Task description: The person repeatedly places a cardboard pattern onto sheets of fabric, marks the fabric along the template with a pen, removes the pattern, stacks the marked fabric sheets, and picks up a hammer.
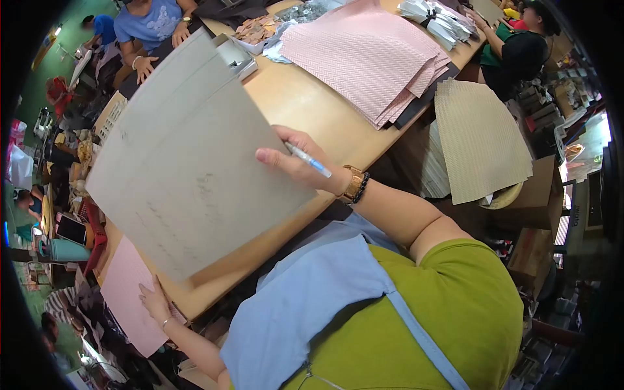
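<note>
A large grey board (188, 156) with faint handwriting is held up over the table, its right edge pinched in my right hand (299, 156). A pen (308, 159) with a blue part is also in that hand. At the lower left, my left hand (155, 300) lies with spread fingers on a pink sheet (133, 296) at the table's edge. Part of the table and the sheet's upper side are hidden behind the board.
Pink textured sheets (364, 58) are stacked on the wooden table (292, 97). Cream sheets (481, 140) lie to the right, above a cardboard box (539, 195). Across the table a person in blue (149, 29) rests both hands near the board. Another person (520, 52) sits at the upper right.
</note>
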Tool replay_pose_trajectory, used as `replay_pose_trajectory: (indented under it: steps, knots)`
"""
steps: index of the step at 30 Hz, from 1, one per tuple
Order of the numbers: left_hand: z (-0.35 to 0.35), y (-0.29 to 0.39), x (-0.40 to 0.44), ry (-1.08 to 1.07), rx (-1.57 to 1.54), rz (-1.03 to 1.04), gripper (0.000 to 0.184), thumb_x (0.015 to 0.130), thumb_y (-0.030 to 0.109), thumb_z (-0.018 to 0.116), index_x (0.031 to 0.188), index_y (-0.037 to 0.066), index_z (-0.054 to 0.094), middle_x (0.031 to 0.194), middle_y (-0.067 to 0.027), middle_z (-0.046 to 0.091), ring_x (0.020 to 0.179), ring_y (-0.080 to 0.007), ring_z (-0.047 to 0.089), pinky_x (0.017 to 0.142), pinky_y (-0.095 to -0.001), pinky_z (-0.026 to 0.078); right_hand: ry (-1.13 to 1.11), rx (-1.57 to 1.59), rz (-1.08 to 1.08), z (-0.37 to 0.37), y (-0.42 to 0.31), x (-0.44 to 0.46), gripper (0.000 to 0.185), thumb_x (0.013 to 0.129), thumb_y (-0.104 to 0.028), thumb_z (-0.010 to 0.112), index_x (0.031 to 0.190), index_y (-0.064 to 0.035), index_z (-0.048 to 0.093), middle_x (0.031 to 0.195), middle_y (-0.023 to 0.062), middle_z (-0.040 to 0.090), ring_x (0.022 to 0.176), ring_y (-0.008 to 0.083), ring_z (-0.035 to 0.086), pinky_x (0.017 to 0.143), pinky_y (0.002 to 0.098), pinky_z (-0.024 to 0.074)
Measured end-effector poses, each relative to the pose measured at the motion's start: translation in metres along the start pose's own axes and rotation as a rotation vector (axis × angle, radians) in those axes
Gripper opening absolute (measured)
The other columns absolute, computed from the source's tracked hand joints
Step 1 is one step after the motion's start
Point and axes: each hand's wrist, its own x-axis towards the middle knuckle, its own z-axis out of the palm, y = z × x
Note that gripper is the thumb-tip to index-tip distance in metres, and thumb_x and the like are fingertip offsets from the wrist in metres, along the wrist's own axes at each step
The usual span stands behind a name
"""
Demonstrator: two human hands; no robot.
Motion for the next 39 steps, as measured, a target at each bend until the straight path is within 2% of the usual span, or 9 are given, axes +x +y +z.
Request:
replay_pose_trajectory:
  steps: [3, 6, 9, 12, 14, 18, 30, 34, 39]
  knots:
    - [0.015, -0.024, 0.019, 0.090, -0.123, 0.239, 0.062, 0.096, 0.048, 0.045, 0.138, 0.003, 0.043, 0.134, -0.0267, 0.050, 0.125, -0.0391, 0.049, 0.104, -0.0432, 0.039, 0.059, 0.040, -0.025, -0.004, 0.001, 0.002, 0.032, 0.094, -0.020, 0.062, 0.120, -0.0009, 0.057, 0.104, 0.0025, 0.064, 0.093, 0.0062, 0.058, 0.083, 0.0246, 0.0493]
    - [-0.014, -0.009, 0.006, -0.046, 0.009, 0.145, 0.044, 0.098, 0.036, 0.044, 0.125, 0.002, 0.053, 0.123, -0.0215, 0.060, 0.110, -0.0352, 0.059, 0.095, -0.0358, 0.045, 0.119, 0.072, -0.042, -0.005, 0.000, 0.004, 0.029, 0.095, -0.021, 0.061, 0.117, -0.0013, 0.058, 0.100, 0.0008, 0.064, 0.089, 0.0044, 0.057, 0.078, 0.0225, 0.0489]
    - [-0.008, -0.020, 0.024, -0.073, -0.270, 0.282, 0.041, 0.100, 0.032, 0.041, 0.121, -0.002, 0.052, 0.117, -0.0155, 0.063, 0.106, -0.0327, 0.060, 0.092, -0.0355, 0.046, 0.209, 0.070, -0.089, -0.013, -0.001, 0.006, 0.024, 0.097, -0.025, 0.059, 0.107, -0.0036, 0.062, 0.089, -0.0041, 0.059, 0.078, 0.0012, 0.050, 0.067, 0.0200, 0.0446]
    - [0.001, 0.004, 0.000, -0.416, -1.563, 0.391, 0.045, 0.099, 0.032, 0.044, 0.127, -0.003, 0.048, 0.123, -0.0132, 0.060, 0.114, -0.0303, 0.057, 0.097, -0.0391, 0.043, 0.362, -0.054, -0.172, -0.035, -0.006, 0.010, 0.022, 0.099, -0.028, 0.056, 0.096, -0.0071, 0.063, 0.081, -0.0092, 0.048, 0.069, -0.0003, 0.038, 0.058, 0.0193, 0.0350]
    - [-0.014, 0.031, -0.017, -0.441, -1.266, 0.423, 0.054, 0.097, 0.035, 0.050, 0.136, -0.002, 0.043, 0.138, -0.0144, 0.050, 0.128, -0.0277, 0.047, 0.105, -0.0424, 0.037, 0.481, -0.222, -0.257, -0.056, -0.020, 0.012, 0.023, 0.100, -0.027, 0.053, 0.096, -0.0067, 0.064, 0.081, -0.0094, 0.048, 0.071, 0.0003, 0.038, 0.060, 0.0199, 0.0346]
    - [0.018, 0.044, -0.011, 0.097, -0.176, 0.804, 0.078, 0.084, 0.049, 0.065, 0.146, 0.012, 0.037, 0.153, -0.0212, 0.027, 0.141, -0.0387, 0.027, 0.113, -0.0525, 0.023, 0.610, -0.124, -0.178, -0.132, -0.027, 0.013, 0.034, 0.102, -0.026, 0.050, 0.121, 0.0006, 0.058, 0.104, 0.0041, 0.064, 0.095, 0.0117, 0.057, 0.084, 0.0278, 0.0480]
    - [0.022, 0.146, -0.061, 0.126, -0.170, 0.722, 0.084, 0.083, 0.071, 0.048, 0.148, 0.020, 0.033, 0.157, -0.0181, 0.020, 0.143, -0.0431, 0.015, 0.105, -0.0726, 0.011, 0.412, -0.583, 0.246, -0.179, 0.021, -0.010, 0.045, 0.095, -0.031, 0.062, 0.118, 0.0068, 0.056, 0.111, 0.0089, 0.064, 0.097, 0.0126, 0.057, 0.084, 0.0243, 0.0452]
    - [0.034, 0.148, -0.071, 0.124, -0.273, 0.680, 0.080, 0.086, 0.069, 0.044, 0.148, 0.018, 0.034, 0.156, -0.0185, 0.020, 0.144, -0.0423, 0.015, 0.105, -0.0728, 0.009, 0.165, -0.795, -0.011, -0.125, 0.021, 0.004, 0.044, 0.097, -0.023, 0.059, 0.127, 0.0089, 0.052, 0.112, 0.0106, 0.064, 0.099, 0.0128, 0.057, 0.087, 0.0259, 0.0457]
    - [0.028, 0.144, -0.061, 0.056, -0.356, 0.659, 0.077, 0.089, 0.067, 0.043, 0.148, 0.018, 0.034, 0.156, -0.0200, 0.021, 0.144, -0.0411, 0.014, 0.106, -0.0725, 0.008, 0.178, -0.638, 0.075, -0.099, 0.051, 0.017, 0.055, 0.094, -0.010, 0.062, 0.141, 0.0056, 0.039, 0.118, 0.0120, 0.062, 0.102, 0.0118, 0.057, 0.090, 0.0241, 0.0451]
